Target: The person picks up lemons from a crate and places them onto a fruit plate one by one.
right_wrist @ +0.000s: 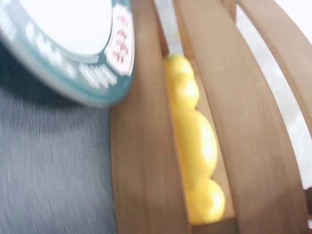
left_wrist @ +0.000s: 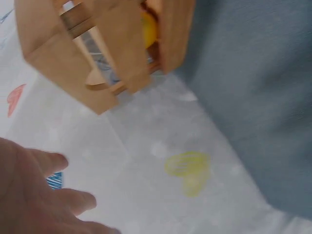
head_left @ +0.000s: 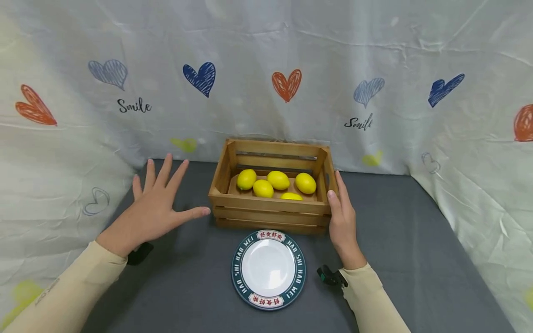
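The left hand (head_left: 156,208) hovered with its grip spread flat, just left of the slatted wooden crate (head_left: 270,210) holding five yellow lemons (head_left: 278,180) at the middle of the grey table (head_left: 416,259). The right hand (head_left: 342,217) lay straight-fingered against the crate's right end (thumb on the front corner). Steadying it well probably called for even pressure from both sides, minding the white green-rimmed plate (head_left: 268,269) just in front.

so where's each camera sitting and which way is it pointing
Head: worn on the head, looking forward and down at the wooden crate, lemons, plate; shows left hand spread open, right hand against the crate's side, both sleeves.
Left wrist: looks past the left hand's fingers toward the crate's end.
Right wrist: close to the crate's slats; no hand visible.
All three share the crate and lemons.
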`<state>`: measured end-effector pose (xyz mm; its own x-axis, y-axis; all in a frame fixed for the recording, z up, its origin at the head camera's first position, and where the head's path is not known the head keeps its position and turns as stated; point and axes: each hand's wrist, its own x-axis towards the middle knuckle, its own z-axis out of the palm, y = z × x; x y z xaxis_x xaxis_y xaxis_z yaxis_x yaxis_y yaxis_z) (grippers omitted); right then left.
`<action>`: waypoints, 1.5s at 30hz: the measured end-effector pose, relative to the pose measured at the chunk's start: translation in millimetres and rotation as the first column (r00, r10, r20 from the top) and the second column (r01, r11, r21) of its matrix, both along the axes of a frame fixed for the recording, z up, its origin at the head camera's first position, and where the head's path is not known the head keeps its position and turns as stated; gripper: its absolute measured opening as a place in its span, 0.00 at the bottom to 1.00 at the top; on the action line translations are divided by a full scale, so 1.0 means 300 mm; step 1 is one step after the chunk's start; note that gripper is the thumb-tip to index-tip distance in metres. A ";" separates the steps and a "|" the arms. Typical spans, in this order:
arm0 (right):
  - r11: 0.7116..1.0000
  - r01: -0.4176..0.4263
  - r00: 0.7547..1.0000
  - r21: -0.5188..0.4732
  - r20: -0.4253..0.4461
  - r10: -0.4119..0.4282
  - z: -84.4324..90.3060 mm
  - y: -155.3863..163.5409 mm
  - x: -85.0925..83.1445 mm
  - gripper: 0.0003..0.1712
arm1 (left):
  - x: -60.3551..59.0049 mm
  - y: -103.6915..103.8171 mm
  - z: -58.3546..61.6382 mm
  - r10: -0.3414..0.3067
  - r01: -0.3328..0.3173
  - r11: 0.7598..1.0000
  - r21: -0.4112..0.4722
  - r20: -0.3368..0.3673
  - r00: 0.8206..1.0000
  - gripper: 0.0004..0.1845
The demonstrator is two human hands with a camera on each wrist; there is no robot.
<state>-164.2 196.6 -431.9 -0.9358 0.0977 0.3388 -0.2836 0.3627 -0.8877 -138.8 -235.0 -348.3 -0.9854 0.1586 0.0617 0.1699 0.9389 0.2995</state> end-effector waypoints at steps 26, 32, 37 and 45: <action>0.988 0.025 0.994 -0.151 -0.098 -0.040 -0.072 -0.128 0.022 0.35 | -0.340 0.442 0.304 -0.518 0.541 0.825 -0.163 0.160 0.840 0.45; 0.986 -0.006 0.995 -0.165 -0.096 -0.010 -0.086 -0.173 0.029 0.35 | -0.393 0.529 0.251 -0.595 0.639 0.757 -0.137 0.262 0.760 0.40; 0.984 -0.003 0.995 -0.181 -0.103 -0.016 -0.082 -0.205 0.028 0.34 | -0.430 0.584 0.183 -0.617 0.688 0.715 -0.122 0.352 0.704 0.38; 0.988 0.012 0.996 -0.152 -0.089 -0.026 -0.074 -0.240 0.032 0.36 | -0.448 0.630 0.080 -0.568 0.701 0.707 -0.094 0.516 0.641 0.36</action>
